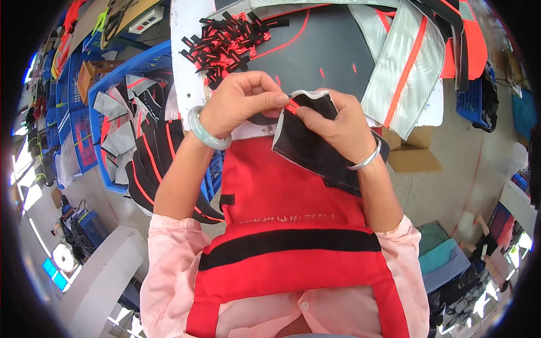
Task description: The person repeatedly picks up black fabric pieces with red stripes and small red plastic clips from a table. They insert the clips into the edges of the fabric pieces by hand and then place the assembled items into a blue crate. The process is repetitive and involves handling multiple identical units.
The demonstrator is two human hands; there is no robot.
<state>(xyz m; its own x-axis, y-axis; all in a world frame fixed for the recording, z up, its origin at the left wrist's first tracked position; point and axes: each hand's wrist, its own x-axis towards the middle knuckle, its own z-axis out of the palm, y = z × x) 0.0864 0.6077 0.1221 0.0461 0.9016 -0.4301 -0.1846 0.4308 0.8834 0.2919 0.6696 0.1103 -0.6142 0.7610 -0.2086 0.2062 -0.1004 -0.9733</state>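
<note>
My right hand [344,125], with a silver bangle, grips a black fabric piece [301,143] with a pale edge, its thumb pressed on the upper part. At that upper edge sits a small red tab [292,106]. My left hand [245,104], wearing a pale jade bangle, is closed in a pinch at the tab's end; its fingertips partly hide what they hold. Just beyond my left hand lies a pile of small black-and-red tabs [222,46]. Under and past both hands spreads a dark grey panel [321,42] with short red marks and a curved red line.
Silvery strips [403,67] with an orange-red stripe drape over the right of the white table [183,73]. A blue basket [101,163] of fabric pieces stands at the left, with black red-striped strips [155,163] hanging over it. A cardboard box [414,158] lies on the floor at right.
</note>
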